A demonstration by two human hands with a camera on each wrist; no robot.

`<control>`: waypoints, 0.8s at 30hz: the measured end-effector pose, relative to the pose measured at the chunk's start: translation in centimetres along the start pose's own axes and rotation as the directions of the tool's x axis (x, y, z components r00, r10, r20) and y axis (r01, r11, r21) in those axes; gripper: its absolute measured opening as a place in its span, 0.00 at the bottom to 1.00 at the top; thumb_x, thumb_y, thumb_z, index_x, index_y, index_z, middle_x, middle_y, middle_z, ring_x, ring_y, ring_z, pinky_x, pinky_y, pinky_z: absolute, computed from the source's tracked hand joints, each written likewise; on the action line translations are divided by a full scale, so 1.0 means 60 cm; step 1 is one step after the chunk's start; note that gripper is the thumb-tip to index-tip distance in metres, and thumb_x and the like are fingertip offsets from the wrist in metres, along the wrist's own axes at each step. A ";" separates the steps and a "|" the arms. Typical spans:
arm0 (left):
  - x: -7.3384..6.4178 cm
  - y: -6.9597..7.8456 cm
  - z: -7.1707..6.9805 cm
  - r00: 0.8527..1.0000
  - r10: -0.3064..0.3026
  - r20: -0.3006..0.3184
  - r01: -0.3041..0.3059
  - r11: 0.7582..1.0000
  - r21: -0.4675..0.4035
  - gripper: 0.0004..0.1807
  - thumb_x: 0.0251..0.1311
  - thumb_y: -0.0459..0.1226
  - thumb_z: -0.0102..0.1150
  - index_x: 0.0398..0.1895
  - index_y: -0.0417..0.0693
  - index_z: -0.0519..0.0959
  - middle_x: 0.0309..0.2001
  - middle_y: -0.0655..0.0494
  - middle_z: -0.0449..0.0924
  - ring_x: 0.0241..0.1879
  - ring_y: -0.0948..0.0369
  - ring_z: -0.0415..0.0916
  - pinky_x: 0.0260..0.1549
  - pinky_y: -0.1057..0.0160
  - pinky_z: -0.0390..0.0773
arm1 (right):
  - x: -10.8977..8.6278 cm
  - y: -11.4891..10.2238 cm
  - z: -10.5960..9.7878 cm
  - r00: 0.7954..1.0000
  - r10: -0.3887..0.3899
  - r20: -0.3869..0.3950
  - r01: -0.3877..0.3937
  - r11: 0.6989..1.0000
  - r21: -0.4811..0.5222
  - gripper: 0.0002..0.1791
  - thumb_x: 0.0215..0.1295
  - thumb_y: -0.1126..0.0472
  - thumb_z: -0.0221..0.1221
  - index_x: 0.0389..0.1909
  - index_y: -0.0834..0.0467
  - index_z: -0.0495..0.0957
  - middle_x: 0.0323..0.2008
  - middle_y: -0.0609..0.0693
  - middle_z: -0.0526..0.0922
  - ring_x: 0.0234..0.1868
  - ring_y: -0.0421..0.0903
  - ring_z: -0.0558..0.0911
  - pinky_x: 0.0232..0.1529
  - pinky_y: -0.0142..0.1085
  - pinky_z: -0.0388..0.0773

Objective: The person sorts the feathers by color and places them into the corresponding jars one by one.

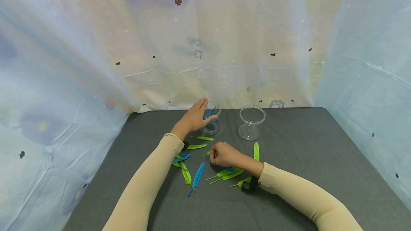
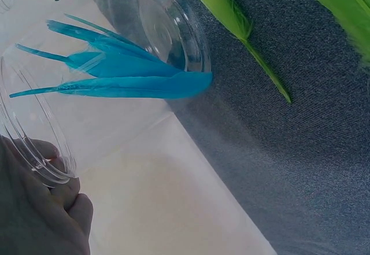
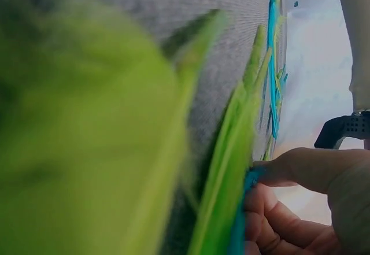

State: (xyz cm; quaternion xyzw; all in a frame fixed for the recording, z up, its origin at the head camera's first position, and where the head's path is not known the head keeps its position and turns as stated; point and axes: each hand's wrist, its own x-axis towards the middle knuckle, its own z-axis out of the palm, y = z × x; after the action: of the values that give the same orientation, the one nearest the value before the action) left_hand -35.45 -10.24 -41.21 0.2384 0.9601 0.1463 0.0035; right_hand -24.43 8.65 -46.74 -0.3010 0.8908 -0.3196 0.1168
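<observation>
At the back of the table, my left hand (image 1: 194,117) holds a clear footed cup (image 1: 212,130) by its upper part, thumb across the near side. Several blue feathers (image 2: 133,73) stand inside that cup, quills toward the rim. Closer to me, my right hand (image 1: 226,154) is low over the scattered feathers, and its thumb and fingers pinch a blue feather (image 3: 239,226). Much of this feather is hidden beneath the hand in the head view. Green feathers (image 1: 232,174) lie under and beside the right wrist.
A second clear footed cup (image 1: 250,132) stands right of the first. Loose green feathers (image 1: 186,174) and a blue feather (image 1: 198,175) lie on the grey tabletop (image 1: 205,209). Another green feather (image 1: 256,151) lies below the second cup. A patterned curtain (image 1: 224,45) closes off the back and sides.
</observation>
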 end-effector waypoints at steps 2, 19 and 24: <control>0.000 0.000 0.000 1.000 0.000 0.003 0.000 1.000 0.002 0.56 0.76 0.70 0.47 0.89 0.44 0.41 0.89 0.45 0.38 0.87 0.49 0.35 0.84 0.46 0.45 | -0.001 -0.001 0.000 1.000 -0.005 0.001 0.005 1.000 0.008 0.08 0.68 0.69 0.69 0.30 0.55 0.87 0.21 0.41 0.82 0.21 0.36 0.77 0.37 0.38 0.81; 0.004 -0.003 0.002 1.000 0.007 0.009 -0.008 1.000 0.027 0.56 0.77 0.70 0.45 0.89 0.44 0.39 0.89 0.45 0.37 0.87 0.49 0.34 0.84 0.48 0.44 | -0.012 0.014 -0.028 0.995 -0.024 -0.093 0.037 0.989 0.144 0.05 0.73 0.67 0.66 0.36 0.55 0.82 0.33 0.43 0.85 0.33 0.38 0.83 0.40 0.36 0.83; 0.004 -0.002 0.002 1.000 0.000 0.010 0.000 1.000 0.028 0.56 0.77 0.70 0.45 0.89 0.44 0.39 0.89 0.46 0.37 0.87 0.49 0.35 0.84 0.48 0.45 | -0.018 0.022 -0.043 0.991 -0.052 -0.123 0.076 0.978 0.197 0.03 0.75 0.68 0.65 0.45 0.62 0.83 0.36 0.52 0.87 0.34 0.43 0.84 0.38 0.36 0.84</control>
State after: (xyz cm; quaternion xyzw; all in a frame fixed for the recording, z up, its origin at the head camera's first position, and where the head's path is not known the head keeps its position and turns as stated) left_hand -35.69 -10.20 -41.34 0.2390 0.9620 0.1318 0.0049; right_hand -25.23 11.39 -45.60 -0.2970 0.8491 -0.4286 0.0839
